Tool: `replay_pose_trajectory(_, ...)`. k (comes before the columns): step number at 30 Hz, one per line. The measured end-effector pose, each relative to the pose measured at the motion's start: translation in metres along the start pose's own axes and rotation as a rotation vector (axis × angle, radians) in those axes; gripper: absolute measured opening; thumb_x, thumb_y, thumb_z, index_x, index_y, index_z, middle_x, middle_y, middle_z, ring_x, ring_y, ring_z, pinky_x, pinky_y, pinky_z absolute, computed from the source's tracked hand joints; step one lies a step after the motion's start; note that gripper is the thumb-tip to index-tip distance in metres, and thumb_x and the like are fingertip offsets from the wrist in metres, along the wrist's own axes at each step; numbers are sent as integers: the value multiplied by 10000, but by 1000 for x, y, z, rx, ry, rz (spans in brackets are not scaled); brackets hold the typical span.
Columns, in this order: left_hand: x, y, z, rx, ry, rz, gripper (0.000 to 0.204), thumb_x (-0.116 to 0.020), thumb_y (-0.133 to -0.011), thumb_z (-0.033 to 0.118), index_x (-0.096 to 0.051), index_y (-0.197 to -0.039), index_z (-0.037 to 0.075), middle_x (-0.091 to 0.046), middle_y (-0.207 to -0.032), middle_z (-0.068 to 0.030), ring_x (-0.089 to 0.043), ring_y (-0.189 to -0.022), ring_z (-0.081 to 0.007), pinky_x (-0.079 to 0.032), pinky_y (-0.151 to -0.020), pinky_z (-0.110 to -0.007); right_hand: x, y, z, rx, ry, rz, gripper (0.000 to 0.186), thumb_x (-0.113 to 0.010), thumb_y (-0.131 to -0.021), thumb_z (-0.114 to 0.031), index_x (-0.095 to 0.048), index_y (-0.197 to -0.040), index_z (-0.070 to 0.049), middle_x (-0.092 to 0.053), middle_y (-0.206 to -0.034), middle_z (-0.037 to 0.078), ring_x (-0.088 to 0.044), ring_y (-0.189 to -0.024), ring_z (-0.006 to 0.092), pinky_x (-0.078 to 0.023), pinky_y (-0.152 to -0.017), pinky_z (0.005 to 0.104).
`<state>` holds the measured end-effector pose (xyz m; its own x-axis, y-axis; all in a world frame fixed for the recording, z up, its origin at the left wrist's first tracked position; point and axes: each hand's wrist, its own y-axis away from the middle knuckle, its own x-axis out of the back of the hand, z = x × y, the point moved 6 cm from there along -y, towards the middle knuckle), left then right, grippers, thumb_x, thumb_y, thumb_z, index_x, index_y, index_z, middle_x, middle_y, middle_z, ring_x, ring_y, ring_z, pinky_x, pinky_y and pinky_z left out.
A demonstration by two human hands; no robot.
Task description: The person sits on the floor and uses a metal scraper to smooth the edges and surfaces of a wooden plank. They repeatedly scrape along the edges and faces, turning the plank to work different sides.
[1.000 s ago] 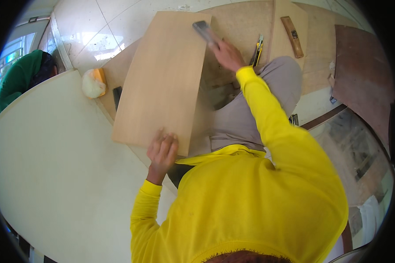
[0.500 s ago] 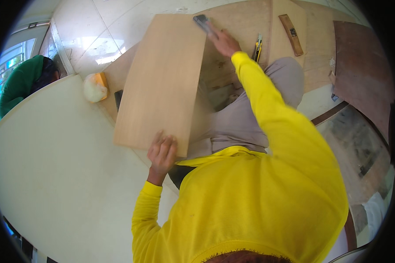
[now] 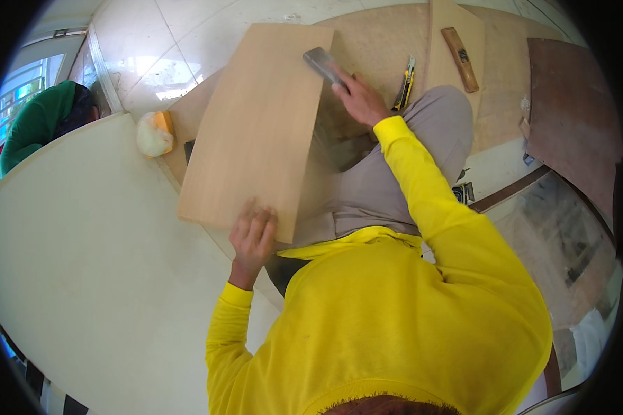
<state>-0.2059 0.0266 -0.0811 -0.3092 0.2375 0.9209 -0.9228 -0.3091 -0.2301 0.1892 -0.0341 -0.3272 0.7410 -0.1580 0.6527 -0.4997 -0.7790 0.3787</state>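
A pale wooden board (image 3: 256,124) lies slanted across my lap, its far end toward the floor. My left hand (image 3: 255,232) holds the board's near end, fingers bent over the top face; the thumb is hidden. My right hand (image 3: 360,99) is closed around a grey block that looks like a sanding block (image 3: 318,63). That block rests on the board's right edge near its far end. Beyond my right wrist, a yellow and black utility knife (image 3: 405,83) lies on the plywood.
A wooden tool handle or plane body (image 3: 460,60) lies on the plywood (image 3: 387,28). A wrapped white and orange bundle (image 3: 156,133) sits left of the board. A large pale panel (image 3: 97,277) covers the left, a brown sheet (image 3: 571,117) the right. A person in green (image 3: 38,128) crouches far left.
My right hand has drawn the grey block a little toward me along the board's right edge. My left hand stays on the near end. A tape-measure-like item now shows beside my right knee.
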Motion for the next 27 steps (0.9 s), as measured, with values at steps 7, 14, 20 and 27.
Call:
replay_pose_trajectory(7,6,-8,-1,-5,10,14,205,-816,-921,-65,-856,-1106,15,-821,-1166,-130,-825,-1177,-429,-713,-1063,-526,21,-151,37,-182,-58,36,667,-526,-1204,-620,-408,-1848,-497,-672,-1593,318,-661,-1492,562,-525,-1280,635)
replay_pose_trajectory(14,9,-15,1,-1,37,11,188,-822,-909,-105,-840,-1067,-4,-813,-1100,-133,-833,-1065,-381,-717,-1136,-565,-5,-11,6,-97,-64,-94,691,-576,-1214,-576,-344,-1865,-547,-697,-1446,297,-711,-1397,512,-543,-1230,625)
replay_pose_trajectory(20,13,-19,1,3,12,21,225,-814,-883,-120,-840,-1073,-2,-809,-1092,-140,-824,-1036,-374,-717,-1138,-573,19,-92,74,-413,4,284,715,-657,-1171,-509,-405,-1840,-525,-655,-1545,253,-646,-1498,492,-518,-1250,647)
replay_pose_trajectory(27,18,-33,6,0,41,17,251,-823,-858,-118,-840,-1080,-2,-810,-1092,-150,-822,-1038,-393,-719,-1126,-582,27,-100,57,89,362,481,928,-789,-999,-111,-444,-1852,-235,-524,-1824,206,-505,-1677,442,-413,-1395,563)
